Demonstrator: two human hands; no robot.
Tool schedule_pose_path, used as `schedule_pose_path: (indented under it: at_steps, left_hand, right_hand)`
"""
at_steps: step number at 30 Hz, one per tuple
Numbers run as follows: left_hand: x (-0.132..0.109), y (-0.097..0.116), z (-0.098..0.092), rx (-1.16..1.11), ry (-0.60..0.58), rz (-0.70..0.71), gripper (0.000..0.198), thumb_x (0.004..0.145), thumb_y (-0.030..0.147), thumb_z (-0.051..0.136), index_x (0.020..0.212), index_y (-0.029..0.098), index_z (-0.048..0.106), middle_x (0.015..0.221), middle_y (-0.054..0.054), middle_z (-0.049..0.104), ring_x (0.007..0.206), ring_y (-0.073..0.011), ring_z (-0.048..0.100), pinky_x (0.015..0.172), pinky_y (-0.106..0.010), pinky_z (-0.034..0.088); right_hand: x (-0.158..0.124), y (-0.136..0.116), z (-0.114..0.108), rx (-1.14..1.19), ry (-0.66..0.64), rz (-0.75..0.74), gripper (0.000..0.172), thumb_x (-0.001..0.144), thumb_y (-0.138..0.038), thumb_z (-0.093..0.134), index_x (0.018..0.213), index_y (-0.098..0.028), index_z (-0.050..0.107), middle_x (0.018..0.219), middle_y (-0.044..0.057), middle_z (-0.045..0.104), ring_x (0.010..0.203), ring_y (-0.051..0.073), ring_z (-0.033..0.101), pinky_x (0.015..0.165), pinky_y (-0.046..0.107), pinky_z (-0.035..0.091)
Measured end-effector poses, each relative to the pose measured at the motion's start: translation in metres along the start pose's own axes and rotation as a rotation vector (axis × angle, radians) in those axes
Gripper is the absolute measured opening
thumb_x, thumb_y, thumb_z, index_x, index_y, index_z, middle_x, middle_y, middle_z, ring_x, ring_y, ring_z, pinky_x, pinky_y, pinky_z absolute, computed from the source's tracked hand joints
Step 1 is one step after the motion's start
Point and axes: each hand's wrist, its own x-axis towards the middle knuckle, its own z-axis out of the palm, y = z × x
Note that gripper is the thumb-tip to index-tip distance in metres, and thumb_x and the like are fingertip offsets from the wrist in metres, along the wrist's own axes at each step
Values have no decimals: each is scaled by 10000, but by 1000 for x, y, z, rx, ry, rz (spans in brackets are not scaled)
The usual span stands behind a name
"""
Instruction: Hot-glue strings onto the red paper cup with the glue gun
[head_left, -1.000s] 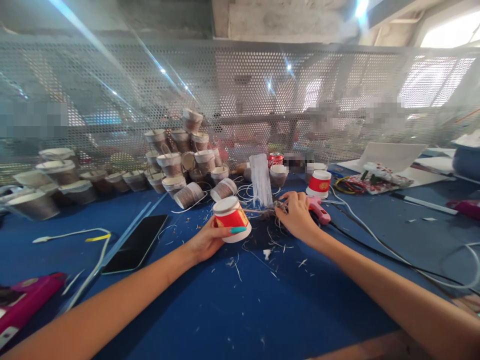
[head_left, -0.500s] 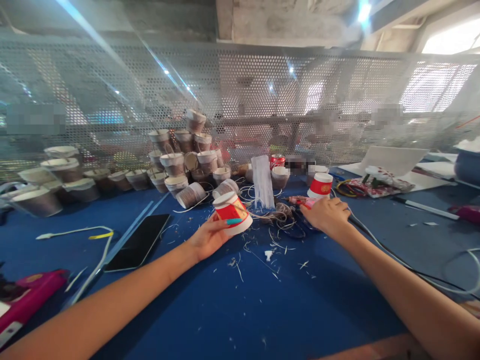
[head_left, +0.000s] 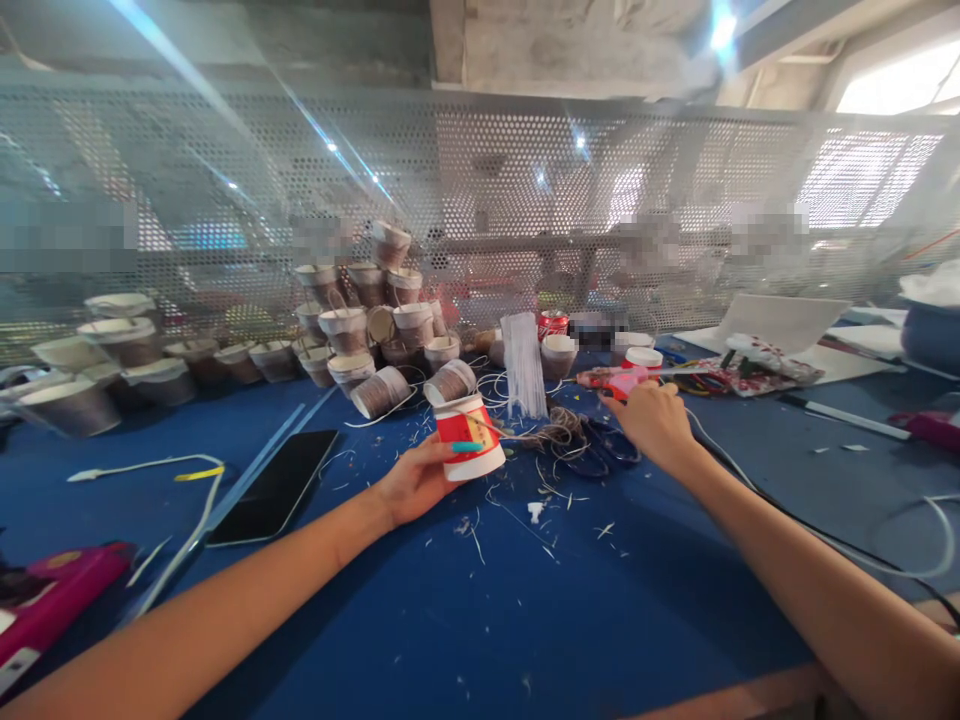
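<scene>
My left hand (head_left: 420,478) grips a red and white paper cup (head_left: 459,440), its wider end facing down. A thin twine strand appears to run from the cup toward a loose bundle of twine (head_left: 566,432). At the right, my right hand (head_left: 658,425) is closed around a pink hot glue gun (head_left: 626,378), nozzle to the left, with a pale glue stick (head_left: 686,371) out of its back. Just behind the gun a second paper cup (head_left: 643,356) is partly hidden. Scissors (head_left: 619,445) with dark handles lie below the gun.
Twine-wrapped cups (head_left: 345,328) are stacked at the back, and more stand at the left. A bundle of clear sticks (head_left: 525,365) stands mid-table. A black phone (head_left: 274,487) lies left, a magenta device (head_left: 64,600) nearer me. A cable (head_left: 739,478) trails at right. Scraps litter the blue table (head_left: 420,620).
My right hand has raised the glue gun slightly, so it now covers part of the second cup. The held cup has moved slightly right and down and stands more upright.
</scene>
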Motion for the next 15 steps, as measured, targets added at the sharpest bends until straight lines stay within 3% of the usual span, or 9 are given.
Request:
schedule_pose_path:
  at_steps: [3,5,8,11,15]
  left_hand:
    - [0,0,0,12,7,1,404,682,88,591,1085,114,583,1049,-87,679,984,-237,618,971,-408,384]
    - [-1,0,1,31,2,3,406,686,95,592,1091,118,582,1058,-92,675,989,-241,615,968,-408,381]
    - [-1,-1,4,65,4,18,397,676,110,609,1073,105,598,1049,-107,676,983,-247,614,959,-404,381]
    - [0,-1,7,89,2,25,397,653,140,649,1047,99,620,1005,-109,692,945,-239,626,937,-390,397]
    - [1,-2,7,108,-46,37,445,620,173,698,1053,105,623,1008,-111,694,941,-239,630,926,-382,407]
  right_hand:
    - [4,-1,4,256,198,0,464,776,-446,524,969,-25,536,944,256,559,879,325,579,660,383,436]
    - [5,-4,7,460,246,19,416,703,-449,587,899,-87,523,850,177,576,777,276,584,611,360,437]
    - [-4,-16,10,758,105,62,373,611,-450,648,784,-170,472,623,29,540,569,189,540,486,300,408]
    - [-25,-31,7,994,-32,-17,386,620,-478,642,782,-192,441,548,-37,505,432,117,460,405,251,356]
    - [-53,-47,0,977,84,-160,343,622,-452,647,725,-189,453,536,-52,490,430,83,414,408,230,339]
